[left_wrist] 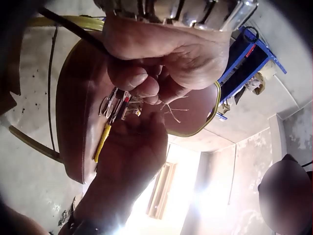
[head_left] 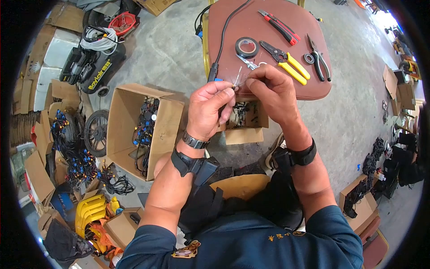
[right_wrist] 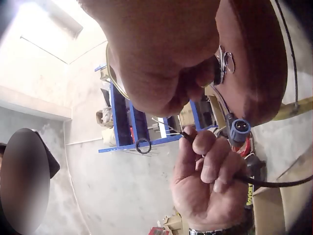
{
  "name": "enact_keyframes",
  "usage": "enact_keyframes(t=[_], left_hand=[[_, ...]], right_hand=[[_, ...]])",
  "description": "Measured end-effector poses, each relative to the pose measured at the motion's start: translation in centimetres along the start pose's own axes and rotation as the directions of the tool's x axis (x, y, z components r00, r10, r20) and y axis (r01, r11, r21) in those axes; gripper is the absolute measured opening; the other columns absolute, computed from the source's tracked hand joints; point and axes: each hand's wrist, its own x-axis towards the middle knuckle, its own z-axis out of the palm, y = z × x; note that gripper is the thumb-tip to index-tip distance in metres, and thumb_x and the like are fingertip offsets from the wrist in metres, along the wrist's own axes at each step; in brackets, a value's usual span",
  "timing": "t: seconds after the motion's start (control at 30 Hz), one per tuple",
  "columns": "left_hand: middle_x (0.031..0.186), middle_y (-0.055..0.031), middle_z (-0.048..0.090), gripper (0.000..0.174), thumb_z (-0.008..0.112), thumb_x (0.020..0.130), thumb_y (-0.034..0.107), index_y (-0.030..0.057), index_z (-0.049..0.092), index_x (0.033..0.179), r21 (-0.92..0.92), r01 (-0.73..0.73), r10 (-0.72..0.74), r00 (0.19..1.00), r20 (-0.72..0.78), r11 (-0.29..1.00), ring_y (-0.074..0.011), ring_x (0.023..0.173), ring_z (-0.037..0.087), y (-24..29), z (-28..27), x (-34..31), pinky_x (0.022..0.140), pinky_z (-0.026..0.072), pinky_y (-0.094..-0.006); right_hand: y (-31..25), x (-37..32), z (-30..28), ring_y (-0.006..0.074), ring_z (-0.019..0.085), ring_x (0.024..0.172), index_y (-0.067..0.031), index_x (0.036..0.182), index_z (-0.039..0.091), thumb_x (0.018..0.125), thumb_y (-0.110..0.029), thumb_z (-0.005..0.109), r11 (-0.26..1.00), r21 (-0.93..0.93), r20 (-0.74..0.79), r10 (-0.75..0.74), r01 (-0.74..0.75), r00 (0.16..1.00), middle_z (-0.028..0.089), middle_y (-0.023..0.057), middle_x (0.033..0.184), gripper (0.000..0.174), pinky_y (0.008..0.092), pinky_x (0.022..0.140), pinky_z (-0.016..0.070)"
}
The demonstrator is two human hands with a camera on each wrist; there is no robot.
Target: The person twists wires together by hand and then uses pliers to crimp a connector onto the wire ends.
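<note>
My left hand (head_left: pixel 207 110) grips a black cable (right_wrist: pixel 274 183) near its end, thumb and index finger pinching where thin pale wire ends (right_wrist: pixel 168 128) fan out. The rest of that cable runs back through the curled fingers. Close in front, my right hand (head_left: pixel 275 92) has its thumb and index finger pinched together at the fine wire strands; the strand between those fingertips is mostly hidden. Another black cable (head_left: pixel 222 38) with a blue-faced connector (right_wrist: pixel 239 130) lies over the chair seat's left edge, beside the left hand.
On the brown seat (head_left: pixel 242 20) lie black tape (head_left: pixel 247 47), small scissors (head_left: pixel 246 62), yellow-handled wire strippers (head_left: pixel 286 62), a red-and-black cutter (head_left: pixel 280 28) and pliers (head_left: pixel 319 58). Cardboard boxes (head_left: pixel 168 130) of cables stand below, and an air compressor (head_left: pixel 101 65) is at the left.
</note>
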Motion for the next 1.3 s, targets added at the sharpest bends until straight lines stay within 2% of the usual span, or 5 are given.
enact_keyframes(t=[0.3, 0.53, 0.67, 0.93, 1.3], left_hand=[[0.073, -0.0041, 0.063, 0.015, 0.065, 0.093, 0.011, -0.0008, 0.067, 0.102, 0.074, 0.038, -0.035, 0.999, -0.034, 0.997, -0.0078, 0.047, 0.048, 0.5, -0.7, 0.3, 0.04, 0.0319, -0.0217], [0.076, -0.0049, 0.063, 0.016, 0.06, 0.095, 0.009, -0.0006, 0.066, 0.106, 0.109, 0.051, -0.038, 0.992, -0.118, 0.993, -0.0083, 0.048, 0.047, 1.3, -1.9, 0.7, 0.039, 0.0328, -0.021], [0.077, -0.0064, 0.063, 0.015, 0.061, 0.094, 0.009, -0.001, 0.065, 0.106, 0.073, 0.039, -0.029, 0.99, -0.14, 0.997, -0.0104, 0.051, 0.049, 1.2, -2.2, 0.9, 0.042, 0.0358, -0.0224], [0.076, -0.0064, 0.063, 0.016, 0.061, 0.095, 0.009, -0.0013, 0.065, 0.106, 0.09, 0.043, -0.03, 0.99, -0.136, 0.995, -0.01, 0.05, 0.049, 1.1, -2.1, 0.7, 0.041, 0.0358, -0.0223], [0.076, -0.0056, 0.064, 0.016, 0.061, 0.095, 0.01, -0.0002, 0.066, 0.107, 0.08, 0.067, -0.063, 0.997, -0.052, 0.995, -0.0094, 0.047, 0.05, 0.3, -1.2, 0.5, 0.039, 0.0346, -0.0217]], right_hand=[[-1.5, 0.1, -0.8, 0.0108, 0.066, 0.079, 0.0032, 0.091, 0.066, 0.089, 0.001, 0.063, 0.998, 0.055, -0.009, 0.03, -0.029, 1.0, 0.066, 0.0032, 0.084, 0.004, 0.0247, 0.072, 0.054], [-1.3, -0.2, -2.9, 0.0093, 0.063, 0.079, 0.0035, 0.093, 0.07, 0.085, -0.002, 0.069, 0.966, -0.245, 0.282, 0.15, -0.08, 0.948, 0.068, 0.0032, 0.081, 0.01, 0.0275, 0.072, 0.0514], [-1.3, -0.4, -3.1, 0.0237, 0.068, 0.077, 0.0008, 0.094, 0.072, 0.084, -0.011, 0.069, 0.872, -0.478, 0.423, 0.121, 0.108, 0.898, 0.071, 0.0109, 0.085, 0.016, 0.0341, 0.073, 0.0524], [-1.4, -0.3, -3.1, 0.0255, 0.067, 0.077, 0.0, 0.091, 0.07, 0.082, -0.014, 0.072, 0.81, -0.581, 0.37, 0.173, 0.083, 0.913, 0.069, 0.0125, 0.082, 0.017, 0.0358, 0.07, 0.0518], [-0.7, -0.6, -0.5, 0.0102, 0.061, 0.082, -0.0014, 0.123, 0.061, 0.087, -0.001, 0.069, 0.992, -0.121, 0.168, -0.021, 0.042, 0.986, 0.064, 0.0051, 0.1, 0.038, 0.0254, 0.075, 0.0521]])
